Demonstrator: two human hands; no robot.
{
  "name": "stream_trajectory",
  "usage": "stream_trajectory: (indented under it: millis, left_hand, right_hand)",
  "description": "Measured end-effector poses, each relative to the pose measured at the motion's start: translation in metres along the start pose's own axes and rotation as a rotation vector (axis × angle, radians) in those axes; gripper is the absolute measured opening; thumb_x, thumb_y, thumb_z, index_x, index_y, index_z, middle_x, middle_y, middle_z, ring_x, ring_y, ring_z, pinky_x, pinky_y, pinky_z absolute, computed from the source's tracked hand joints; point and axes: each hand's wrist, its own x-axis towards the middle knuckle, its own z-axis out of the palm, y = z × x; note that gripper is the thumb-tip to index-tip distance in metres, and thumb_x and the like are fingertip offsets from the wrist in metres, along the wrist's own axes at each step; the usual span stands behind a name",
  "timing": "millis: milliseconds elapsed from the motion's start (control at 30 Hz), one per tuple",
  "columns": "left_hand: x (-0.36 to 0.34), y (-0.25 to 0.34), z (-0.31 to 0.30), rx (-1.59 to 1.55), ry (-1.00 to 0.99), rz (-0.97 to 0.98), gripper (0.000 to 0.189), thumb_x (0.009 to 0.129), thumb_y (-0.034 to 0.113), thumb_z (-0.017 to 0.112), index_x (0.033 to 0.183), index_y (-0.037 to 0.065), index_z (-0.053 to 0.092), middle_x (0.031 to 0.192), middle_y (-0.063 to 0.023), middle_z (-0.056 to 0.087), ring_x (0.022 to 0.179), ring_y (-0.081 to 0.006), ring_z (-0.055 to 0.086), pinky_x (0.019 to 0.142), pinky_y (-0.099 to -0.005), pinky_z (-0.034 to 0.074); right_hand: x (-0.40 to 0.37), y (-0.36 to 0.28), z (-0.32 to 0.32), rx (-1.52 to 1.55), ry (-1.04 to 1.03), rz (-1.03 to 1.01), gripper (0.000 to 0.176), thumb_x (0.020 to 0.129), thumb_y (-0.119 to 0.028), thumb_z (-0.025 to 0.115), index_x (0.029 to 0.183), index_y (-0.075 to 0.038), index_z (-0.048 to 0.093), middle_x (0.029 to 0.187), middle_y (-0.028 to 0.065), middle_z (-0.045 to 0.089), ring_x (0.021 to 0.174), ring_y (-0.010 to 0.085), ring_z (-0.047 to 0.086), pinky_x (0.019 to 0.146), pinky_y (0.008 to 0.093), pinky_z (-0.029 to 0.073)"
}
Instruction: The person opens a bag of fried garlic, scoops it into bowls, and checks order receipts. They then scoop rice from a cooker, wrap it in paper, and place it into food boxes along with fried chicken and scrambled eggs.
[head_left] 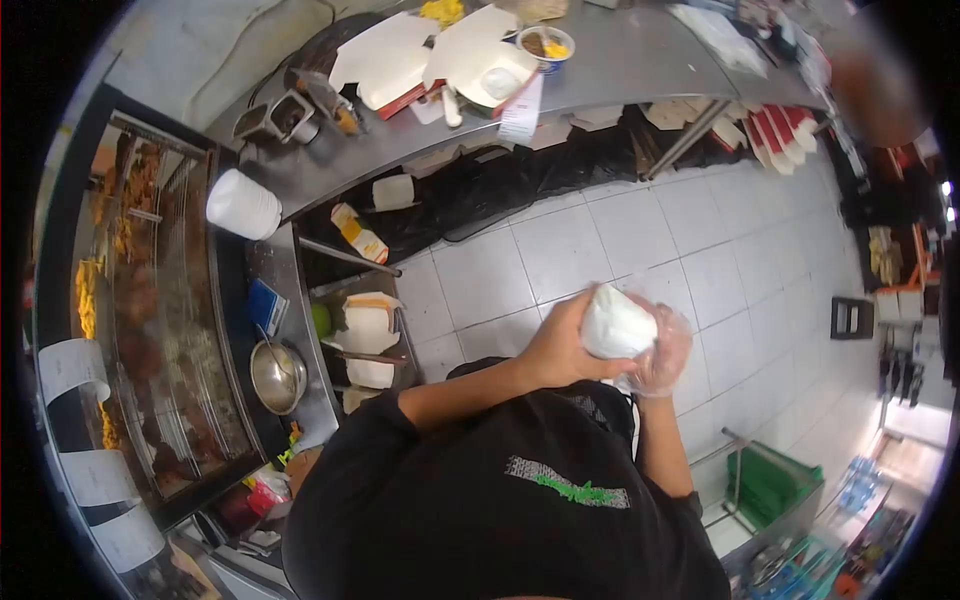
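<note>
In front of my body, over the tiled floor, I hold a white cup-shaped container (618,324) tilted between both hands. My left hand (565,345), bare, is wrapped round its left side, with the thumb along the lower edge. On the other side my right hand (664,350), in a clear plastic glove, is closed against the container; part of its fingers is hidden behind it. What is inside the container cannot be seen.
On the steel counter (630,50) stand open food boxes (385,62) and a small tub (546,46). At left are a stack of white containers (243,205), a metal bowl (278,377) and a glass-fronted food cabinet (165,330). A green bin (780,485) stands at lower right.
</note>
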Motion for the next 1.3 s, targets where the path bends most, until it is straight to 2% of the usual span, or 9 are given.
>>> stream_trajectory:
  millis: [233, 433, 533, 633, 733, 867, 1100, 1200, 1300]
  left_hand:
    - [0.068, -0.019, -0.112, 0.347, 0.453, 0.248, 0.086, 0.056, 0.012, 0.084, 0.126, 0.010, 0.035, 0.106, -0.0064, 0.048, 0.096, -0.0168, 0.052, 0.084, -0.0294, 0.044]
    - [0.126, 0.016, -0.186, 0.408, 0.701, -0.107, 0.098, 0.053, 0.008, 0.084, 0.134, 0.008, 0.029, 0.109, -0.0077, 0.045, 0.099, -0.0180, 0.050, 0.087, -0.0299, 0.044]
    - [0.129, 0.015, -0.234, 0.429, 0.786, -0.190, 0.104, 0.052, 0.006, 0.084, 0.138, 0.007, 0.026, 0.111, -0.0092, 0.044, 0.100, -0.0200, 0.051, 0.089, -0.0324, 0.044]
    - [0.132, 0.002, -0.289, 0.701, 0.704, -0.218, 0.105, 0.053, 0.005, 0.084, 0.140, 0.007, 0.024, 0.113, -0.0107, 0.044, 0.104, -0.0227, 0.051, 0.092, -0.0345, 0.044]
    - [0.143, 0.001, -0.354, 0.762, 0.622, -0.242, 0.107, 0.058, 0.011, 0.084, 0.143, 0.009, 0.019, 0.123, -0.0156, 0.041, 0.113, -0.0274, 0.049, 0.091, -0.0371, 0.045]
    - [0.160, 0.018, -0.417, -0.077, 0.695, -0.063, 0.087, 0.075, 0.010, 0.075, 0.143, 0.008, 0.021, 0.133, -0.0160, 0.038, 0.118, -0.0239, 0.044, 0.101, -0.0352, 0.037]
    - [0.222, 0.005, -0.509, -0.345, 0.774, -0.006, 0.050, 0.086, 0.015, 0.065, 0.130, 0.004, 0.043, 0.120, -0.0074, 0.051, 0.111, -0.0172, 0.049, 0.094, -0.0289, 0.039]
    - [0.245, 0.002, -0.535, 0.091, 0.816, -0.145, 0.047, 0.081, 0.022, 0.069, 0.121, 0.002, 0.051, 0.112, -0.0127, 0.057, 0.105, -0.0210, 0.054, 0.090, -0.0312, 0.043]
    - [0.268, -0.068, -0.578, 0.448, 0.790, -0.210, 0.049, 0.076, 0.027, 0.072, 0.115, 0.003, 0.056, 0.110, -0.0199, 0.060, 0.104, -0.0306, 0.057, 0.091, -0.0367, 0.043]
  right_hand:
    - [0.138, 0.046, 0.115, 0.385, -0.048, 0.018, 0.028, 0.063, 0.008, 0.051, 0.088, -0.004, 0.053, 0.080, 0.0114, 0.056, 0.071, 0.0298, 0.053, 0.068, 0.0379, 0.043]
    - [0.219, 0.099, 0.198, 0.529, -0.606, 0.073, 0.032, 0.070, 0.003, 0.057, 0.101, -0.002, 0.055, 0.092, 0.0162, 0.060, 0.089, 0.0372, 0.058, 0.080, 0.0394, 0.046]
    - [0.245, 0.094, 0.234, 1.147, -0.708, 0.409, 0.045, 0.072, -0.010, 0.067, 0.114, -0.001, 0.055, 0.099, 0.0184, 0.061, 0.091, 0.0314, 0.060, 0.083, 0.0364, 0.047]
    - [0.273, 0.087, 0.284, 0.676, -0.769, 0.027, 0.054, 0.073, -0.014, 0.068, 0.121, 0.000, 0.049, 0.114, 0.0237, 0.056, 0.109, 0.0365, 0.054, 0.092, 0.0407, 0.043]
    - [0.287, 0.095, 0.346, 0.640, -0.794, 0.150, 0.061, 0.071, -0.023, 0.073, 0.121, 0.001, 0.050, 0.111, 0.0218, 0.058, 0.103, 0.0347, 0.057, 0.090, 0.0402, 0.044]
    - [0.339, 0.069, 0.408, 0.675, -0.640, 0.359, 0.051, 0.077, -0.024, 0.071, 0.117, 0.002, 0.054, 0.106, 0.0196, 0.061, 0.096, 0.0293, 0.061, 0.082, 0.0349, 0.047]
    - [0.400, 0.066, 0.419, 0.347, -0.451, 0.131, 0.029, 0.086, -0.018, 0.063, 0.107, 0.002, 0.060, 0.098, 0.0189, 0.063, 0.086, 0.0270, 0.062, 0.073, 0.0340, 0.048]
    - [0.403, 0.085, 0.356, 0.469, -0.396, 0.540, 0.021, 0.083, -0.013, 0.065, 0.100, 0.000, 0.063, 0.101, 0.0209, 0.062, 0.087, 0.0290, 0.062, 0.075, 0.0297, 0.049]
    - [0.384, 0.184, 0.341, -0.122, -0.508, 0.274, 0.032, 0.080, -0.016, 0.068, 0.108, -0.005, 0.060, 0.116, 0.0210, 0.057, 0.099, 0.0320, 0.059, 0.086, 0.0357, 0.048]
